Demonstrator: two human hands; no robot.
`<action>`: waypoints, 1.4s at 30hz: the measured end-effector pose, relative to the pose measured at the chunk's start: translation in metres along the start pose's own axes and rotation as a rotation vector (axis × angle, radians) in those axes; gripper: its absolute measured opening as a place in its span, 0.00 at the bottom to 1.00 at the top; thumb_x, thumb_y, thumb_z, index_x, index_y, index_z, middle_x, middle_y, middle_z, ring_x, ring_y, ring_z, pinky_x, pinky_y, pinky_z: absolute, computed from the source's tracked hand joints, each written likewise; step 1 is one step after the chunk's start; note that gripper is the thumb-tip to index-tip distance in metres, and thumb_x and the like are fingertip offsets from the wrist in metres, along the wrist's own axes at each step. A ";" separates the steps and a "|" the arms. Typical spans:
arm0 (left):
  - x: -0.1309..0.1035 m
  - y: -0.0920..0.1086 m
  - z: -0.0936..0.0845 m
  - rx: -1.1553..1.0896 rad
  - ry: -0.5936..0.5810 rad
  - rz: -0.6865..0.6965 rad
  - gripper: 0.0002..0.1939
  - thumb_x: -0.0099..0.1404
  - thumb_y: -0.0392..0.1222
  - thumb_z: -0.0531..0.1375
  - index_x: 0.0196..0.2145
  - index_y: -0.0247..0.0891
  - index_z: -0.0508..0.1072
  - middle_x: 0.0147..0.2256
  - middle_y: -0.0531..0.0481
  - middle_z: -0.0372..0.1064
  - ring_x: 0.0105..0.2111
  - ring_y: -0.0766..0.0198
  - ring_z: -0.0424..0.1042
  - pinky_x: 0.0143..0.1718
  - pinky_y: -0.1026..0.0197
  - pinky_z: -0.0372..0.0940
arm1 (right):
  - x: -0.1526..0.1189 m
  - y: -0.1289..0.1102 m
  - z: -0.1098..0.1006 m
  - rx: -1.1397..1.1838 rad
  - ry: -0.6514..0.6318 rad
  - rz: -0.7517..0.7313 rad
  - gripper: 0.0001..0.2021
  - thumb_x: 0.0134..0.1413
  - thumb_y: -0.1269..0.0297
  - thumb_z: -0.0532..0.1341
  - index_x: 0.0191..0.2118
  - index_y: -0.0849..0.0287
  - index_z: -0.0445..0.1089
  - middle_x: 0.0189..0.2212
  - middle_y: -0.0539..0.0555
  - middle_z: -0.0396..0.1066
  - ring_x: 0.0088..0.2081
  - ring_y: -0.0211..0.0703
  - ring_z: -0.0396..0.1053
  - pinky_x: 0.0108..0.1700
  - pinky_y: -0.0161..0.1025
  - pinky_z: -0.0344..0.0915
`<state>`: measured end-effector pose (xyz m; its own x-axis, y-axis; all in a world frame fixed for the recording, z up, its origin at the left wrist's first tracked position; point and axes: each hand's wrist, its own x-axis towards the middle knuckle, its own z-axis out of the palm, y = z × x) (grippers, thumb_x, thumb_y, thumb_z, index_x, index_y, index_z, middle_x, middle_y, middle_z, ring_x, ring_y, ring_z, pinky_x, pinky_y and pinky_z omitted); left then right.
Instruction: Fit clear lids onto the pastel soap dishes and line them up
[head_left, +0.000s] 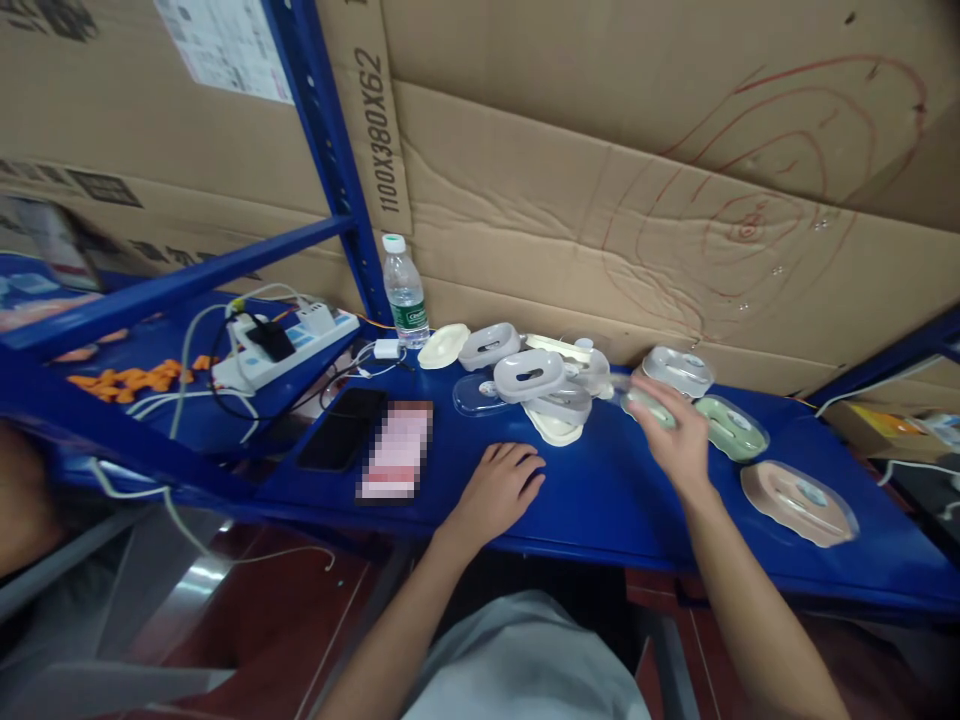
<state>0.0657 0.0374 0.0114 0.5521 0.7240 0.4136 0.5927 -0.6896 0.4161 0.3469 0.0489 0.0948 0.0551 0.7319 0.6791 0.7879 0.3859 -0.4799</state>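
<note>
My left hand [501,490] lies palm down on the blue tabletop, fingers slightly bent and apart, holding nothing. Just beyond it is a heap of oval plastic soap dishes, with a grey dish [529,374] on top and a cream dish [555,424] below. A clear lid [480,396] lies at the heap's left. My right hand [676,430] reaches over a green dish [649,408] right of the heap. Its fingertips are blurred near something clear, so a grip cannot be made out. Farther right sit a green soap dish [731,428] and a pinkish-beige one [799,503], both with clear covers.
A black phone [343,428] and a phone with a blurred-out screen [396,450] lie at left. Behind them stand a water bottle [406,295] and a power strip [285,350] with tangled cables. A cardboard wall [525,200] backs the table; a blue frame post [322,130] rises at left.
</note>
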 end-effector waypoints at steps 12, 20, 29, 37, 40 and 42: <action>0.001 -0.002 0.000 -0.043 -0.010 -0.029 0.10 0.77 0.42 0.60 0.53 0.43 0.77 0.53 0.47 0.77 0.55 0.54 0.74 0.58 0.47 0.65 | 0.130 -0.010 0.153 -0.074 -0.079 0.141 0.30 0.65 0.36 0.60 0.52 0.58 0.81 0.53 0.63 0.81 0.56 0.63 0.77 0.62 0.56 0.68; -0.001 -0.005 -0.002 -0.120 0.008 -0.033 0.10 0.76 0.41 0.62 0.53 0.44 0.77 0.52 0.48 0.77 0.54 0.53 0.74 0.57 0.46 0.65 | 0.124 -0.018 0.182 -0.178 -0.119 0.145 0.29 0.67 0.37 0.59 0.54 0.57 0.79 0.53 0.64 0.80 0.57 0.62 0.75 0.63 0.62 0.64; 0.000 -0.005 -0.002 -0.138 0.034 -0.021 0.10 0.77 0.41 0.60 0.53 0.45 0.77 0.53 0.48 0.78 0.54 0.54 0.74 0.58 0.46 0.65 | 0.051 0.050 0.046 -0.283 -0.127 -0.064 0.28 0.72 0.41 0.53 0.61 0.57 0.74 0.58 0.64 0.76 0.61 0.60 0.72 0.65 0.59 0.65; 0.001 -0.006 -0.002 -0.147 0.042 -0.023 0.09 0.77 0.40 0.60 0.52 0.45 0.77 0.53 0.49 0.78 0.54 0.54 0.76 0.58 0.47 0.66 | -0.085 0.106 -0.039 -0.570 -0.181 0.104 0.33 0.65 0.34 0.58 0.67 0.49 0.67 0.61 0.65 0.69 0.62 0.73 0.67 0.60 0.76 0.63; -0.003 0.004 -0.003 -0.203 0.065 -0.039 0.10 0.78 0.40 0.58 0.53 0.46 0.77 0.54 0.49 0.78 0.56 0.55 0.75 0.59 0.48 0.67 | -0.100 0.084 -0.045 -0.400 -0.222 0.105 0.26 0.65 0.39 0.61 0.62 0.46 0.71 0.56 0.62 0.68 0.61 0.68 0.68 0.62 0.70 0.66; -0.002 0.018 -0.001 -0.227 0.064 -0.031 0.12 0.78 0.42 0.58 0.56 0.47 0.75 0.57 0.48 0.75 0.58 0.55 0.74 0.61 0.48 0.67 | -0.103 0.067 -0.046 -0.248 -0.245 0.102 0.21 0.67 0.44 0.63 0.60 0.44 0.72 0.56 0.61 0.66 0.63 0.63 0.68 0.64 0.63 0.68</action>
<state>0.0747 0.0232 0.0189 0.4926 0.7477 0.4453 0.4581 -0.6579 0.5978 0.4220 -0.0267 0.0181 0.0163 0.8843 0.4666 0.9122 0.1780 -0.3691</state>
